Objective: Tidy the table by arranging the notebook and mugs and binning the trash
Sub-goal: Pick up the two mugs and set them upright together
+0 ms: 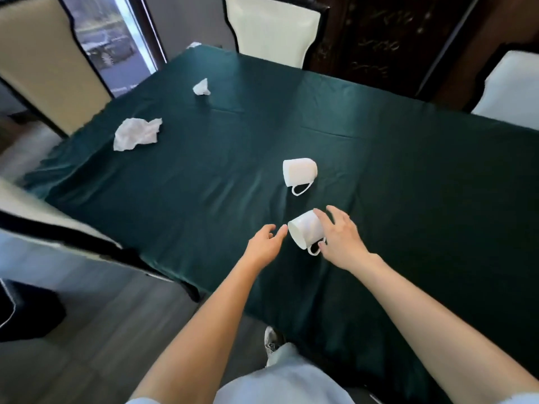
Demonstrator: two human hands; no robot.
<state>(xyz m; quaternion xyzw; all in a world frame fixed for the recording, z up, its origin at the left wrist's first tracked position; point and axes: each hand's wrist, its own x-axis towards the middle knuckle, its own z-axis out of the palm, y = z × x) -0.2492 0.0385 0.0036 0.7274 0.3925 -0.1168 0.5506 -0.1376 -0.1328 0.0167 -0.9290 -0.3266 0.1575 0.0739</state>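
Note:
Two white mugs lie on their sides on the dark green tablecloth [408,176]. The near mug [304,233] is between my hands, its handle toward me. My right hand [342,239] rests over its right side with fingers spread, touching the body and the handle. My left hand [265,243] is open just left of the mug's mouth, fingertips close to the rim. The far mug [299,172] lies beyond it, handle toward me. A large crumpled tissue [135,134] sits at the left. A small tissue ball [201,88] sits farther back. No notebook is in view.
Cream chairs with dark frames stand around the table: one at the far side [271,27], one at the right [507,88], two at the left [43,62]. A scrap of white [194,44] shows at the far table corner. My shoe [272,341] is on the grey floor.

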